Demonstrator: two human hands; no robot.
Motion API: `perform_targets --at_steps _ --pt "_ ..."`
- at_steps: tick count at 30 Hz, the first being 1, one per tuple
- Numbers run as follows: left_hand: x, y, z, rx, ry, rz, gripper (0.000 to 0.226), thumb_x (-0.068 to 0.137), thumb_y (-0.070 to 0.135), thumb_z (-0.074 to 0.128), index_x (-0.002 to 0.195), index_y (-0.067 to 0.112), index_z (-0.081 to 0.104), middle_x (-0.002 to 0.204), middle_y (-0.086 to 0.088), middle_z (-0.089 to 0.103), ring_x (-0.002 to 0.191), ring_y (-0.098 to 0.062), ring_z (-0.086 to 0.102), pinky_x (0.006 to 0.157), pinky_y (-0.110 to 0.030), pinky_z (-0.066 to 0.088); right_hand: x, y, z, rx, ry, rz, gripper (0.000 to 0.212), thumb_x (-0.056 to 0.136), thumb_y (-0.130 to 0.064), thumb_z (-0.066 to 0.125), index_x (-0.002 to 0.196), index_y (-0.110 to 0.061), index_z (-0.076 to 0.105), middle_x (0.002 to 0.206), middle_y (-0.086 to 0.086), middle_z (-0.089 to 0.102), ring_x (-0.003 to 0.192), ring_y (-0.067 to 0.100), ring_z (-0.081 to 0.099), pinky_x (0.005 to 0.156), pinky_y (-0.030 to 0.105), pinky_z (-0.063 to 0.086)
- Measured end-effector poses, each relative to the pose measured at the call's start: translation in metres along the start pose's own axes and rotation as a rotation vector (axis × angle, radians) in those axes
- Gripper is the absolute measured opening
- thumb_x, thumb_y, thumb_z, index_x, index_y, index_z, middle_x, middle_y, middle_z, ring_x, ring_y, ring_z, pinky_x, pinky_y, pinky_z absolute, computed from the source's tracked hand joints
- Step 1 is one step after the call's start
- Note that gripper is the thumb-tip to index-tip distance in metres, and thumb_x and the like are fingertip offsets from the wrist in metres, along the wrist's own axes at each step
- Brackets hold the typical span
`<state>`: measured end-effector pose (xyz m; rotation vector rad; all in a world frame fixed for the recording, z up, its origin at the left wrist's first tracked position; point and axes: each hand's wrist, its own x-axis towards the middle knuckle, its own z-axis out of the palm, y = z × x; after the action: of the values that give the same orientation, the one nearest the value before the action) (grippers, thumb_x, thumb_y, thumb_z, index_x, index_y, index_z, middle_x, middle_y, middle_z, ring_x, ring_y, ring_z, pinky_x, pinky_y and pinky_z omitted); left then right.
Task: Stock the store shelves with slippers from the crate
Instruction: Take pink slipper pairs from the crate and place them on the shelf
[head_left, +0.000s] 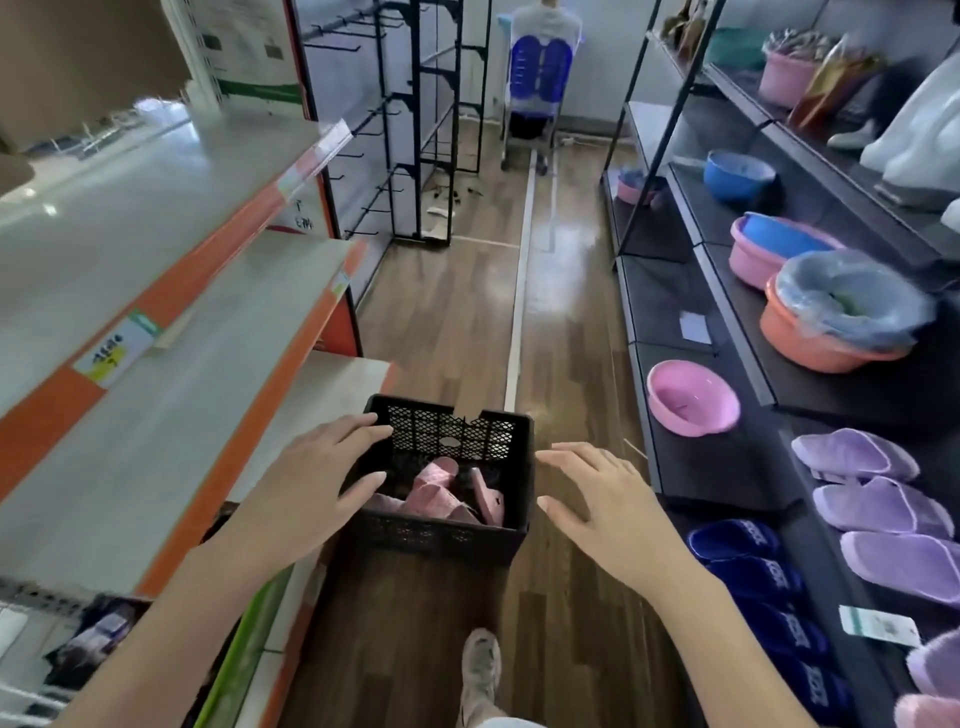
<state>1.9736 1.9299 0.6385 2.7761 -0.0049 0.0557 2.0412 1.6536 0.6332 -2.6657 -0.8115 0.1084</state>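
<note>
A black mesh crate (457, 431) stands on the wooden floor in the aisle, with several pink slippers (441, 491) lying inside. My left hand (317, 478) hovers over the crate's left rim, fingers spread and holding nothing. Just right of the crate, my right hand (597, 499) is also spread and empty. On the dark shelves at the right lie purple slippers (878, 506) and, one level lower, blue slippers (753, 571).
White shelves with orange edges (171, 291) run along the left. The dark right-hand shelving holds plastic basins, among them a pink basin (691, 397). My shoe (480, 670) is on the floor behind the crate. A black rack (426, 130) and a person stand at the aisle's far end.
</note>
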Motion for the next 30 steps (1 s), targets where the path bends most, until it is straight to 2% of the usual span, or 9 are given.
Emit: perform_targets --at_steps 3,7,9,12,14,21,24,30 --pt "0.043 -0.004 0.006 -0.008 -0.028 -0.035 0.059 0.08 0.047 0.034 0.134 0.026 0.046 0.141 0.008 0.042 0.128 -0.013 0.042 0.104 -0.024 0.027 0.04 0.025 -0.001 0.015 -0.026 -0.003 0.043 0.092 -0.037 0.05 0.134 -0.031 0.044 0.139 -0.015 0.043 0.13 0.006 0.037 0.103 0.018 0.017" --pt "0.103 -0.002 0.018 -0.022 -0.063 -0.047 0.058 0.084 0.052 0.033 0.135 0.027 0.045 0.142 0.009 0.041 0.128 -0.012 0.042 0.102 -0.023 0.028 0.095 0.059 -0.009 0.023 -0.056 -0.012 0.042 0.091 -0.035 0.054 0.133 -0.029 0.047 0.136 -0.013 0.046 0.126 0.007 0.041 0.1 0.018 0.02" --pt "0.125 -0.004 0.025 -0.026 -0.071 -0.072 0.048 0.091 0.045 0.042 0.135 0.027 0.045 0.142 0.01 0.04 0.127 -0.012 0.042 0.102 -0.023 0.028 0.12 0.072 -0.01 0.033 -0.072 -0.023 0.042 0.09 -0.033 0.056 0.131 -0.027 0.049 0.133 -0.011 0.049 0.125 0.01 0.044 0.102 0.022 0.026" --pt "0.147 -0.008 0.034 -0.049 -0.076 -0.09 0.05 0.087 0.046 0.041 0.132 0.025 0.049 0.139 0.007 0.045 0.124 -0.015 0.046 0.101 -0.026 0.032 0.15 0.085 -0.005 0.051 -0.112 -0.035 0.042 0.09 -0.032 0.057 0.131 -0.027 0.05 0.133 -0.009 0.05 0.123 0.012 0.046 0.104 0.029 0.033" --pt "0.158 -0.014 0.038 -0.059 -0.108 -0.125 0.05 0.087 0.043 0.044 0.133 0.025 0.048 0.139 0.006 0.045 0.124 -0.015 0.046 0.102 -0.028 0.033 0.165 0.09 0.0 0.058 -0.15 -0.048 0.042 0.091 -0.032 0.056 0.131 -0.028 0.048 0.134 -0.01 0.048 0.124 0.011 0.044 0.104 0.029 0.032" --pt "0.19 -0.043 0.052 -0.069 -0.171 -0.188 0.059 0.081 0.046 0.035 0.135 0.026 0.044 0.142 0.007 0.041 0.125 -0.014 0.043 0.1 -0.028 0.033 0.216 0.09 0.028 0.102 -0.274 -0.079 0.042 0.09 -0.033 0.056 0.131 -0.024 0.049 0.133 -0.007 0.049 0.123 0.015 0.045 0.103 0.03 0.033" --pt "0.207 -0.063 0.061 -0.077 -0.208 -0.184 0.059 0.081 0.046 0.035 0.135 0.025 0.045 0.141 0.005 0.043 0.124 -0.016 0.045 0.1 -0.03 0.033 0.237 0.088 0.042 0.114 -0.296 -0.069 0.044 0.09 -0.032 0.056 0.132 -0.023 0.048 0.132 -0.005 0.051 0.121 0.017 0.047 0.1 0.031 0.034" --pt "0.259 -0.117 0.081 -0.112 -0.275 -0.146 0.051 0.087 0.041 0.041 0.135 0.024 0.045 0.141 0.005 0.043 0.124 -0.015 0.044 0.102 -0.032 0.035 0.29 0.086 0.075 0.103 -0.335 0.01 0.044 0.092 -0.034 0.052 0.134 -0.025 0.043 0.135 -0.007 0.048 0.125 0.015 0.044 0.107 0.031 0.031"
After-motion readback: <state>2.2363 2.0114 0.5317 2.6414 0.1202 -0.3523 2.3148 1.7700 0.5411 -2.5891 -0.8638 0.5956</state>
